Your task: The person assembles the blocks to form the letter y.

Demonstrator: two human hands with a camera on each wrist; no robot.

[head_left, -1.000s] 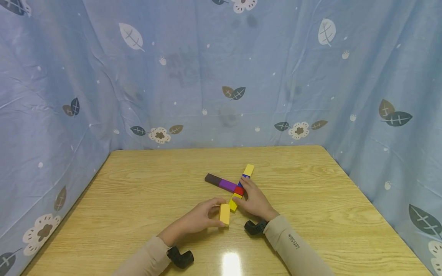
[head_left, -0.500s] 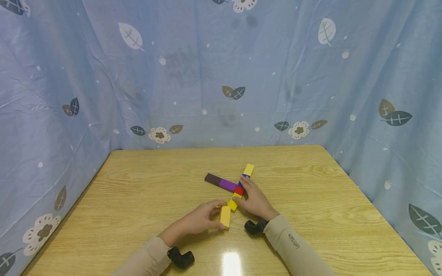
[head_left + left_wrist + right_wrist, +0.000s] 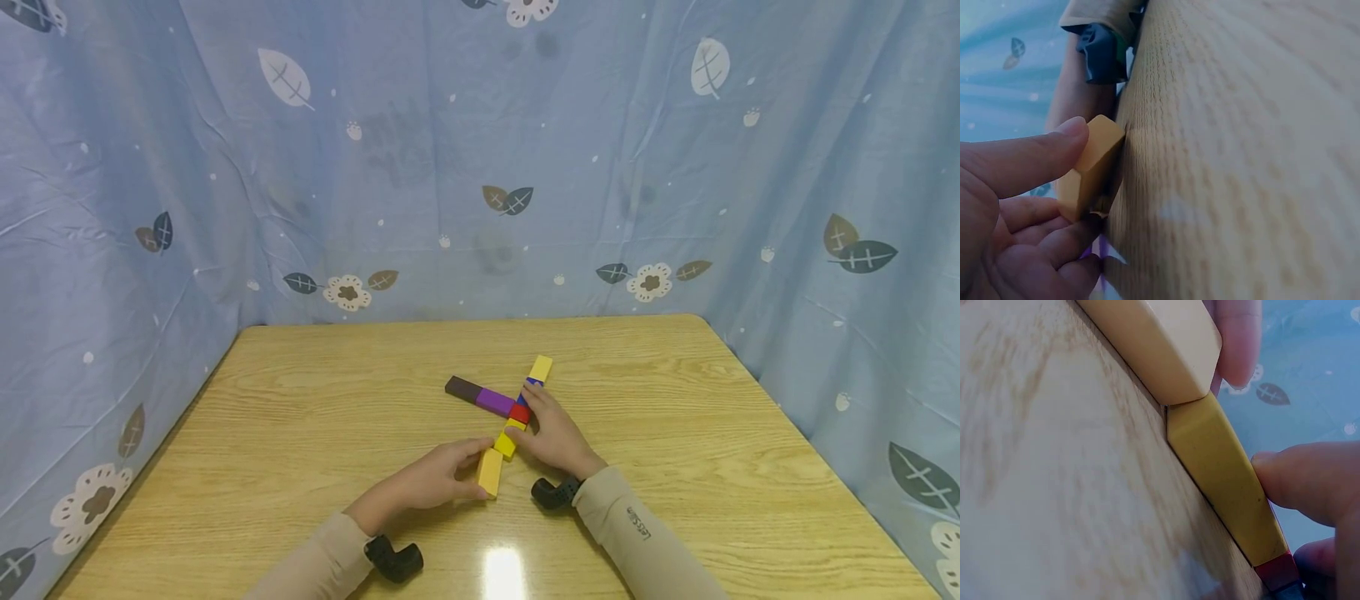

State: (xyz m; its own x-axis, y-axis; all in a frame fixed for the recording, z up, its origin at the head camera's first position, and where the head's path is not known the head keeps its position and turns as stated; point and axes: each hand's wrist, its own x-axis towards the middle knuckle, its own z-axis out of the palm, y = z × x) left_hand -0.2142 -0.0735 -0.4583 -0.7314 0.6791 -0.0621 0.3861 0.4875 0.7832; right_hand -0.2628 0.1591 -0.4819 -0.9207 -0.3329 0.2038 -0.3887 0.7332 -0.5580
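My left hand (image 3: 429,475) pinches a pale orange-yellow block (image 3: 490,473) between thumb and fingers, low on the table. In the right wrist view, that block (image 3: 1163,347) meets the end of a bright yellow block (image 3: 1225,484). My right hand (image 3: 557,435) lies over the row: its thumb touches the yellow block (image 3: 510,440), and its fingertips rest on a blue block (image 3: 523,398), partly covered. Between those two sits a red block (image 3: 519,413). A light yellow block (image 3: 541,367) ends the row at the far side. Left of the red one, a purple block (image 3: 495,402) branches off.
A dark brown block (image 3: 462,388) continues the purple branch to the left. All of this lies flat on a wood-grain table (image 3: 330,383). A blue patterned curtain (image 3: 420,167) hangs behind and on both sides. Each wrist carries a black device (image 3: 395,561).
My left hand has shifted the pale orange-yellow block slightly nearer to me and tilted it to line up against the bright yellow block's end. The right hand stays put.
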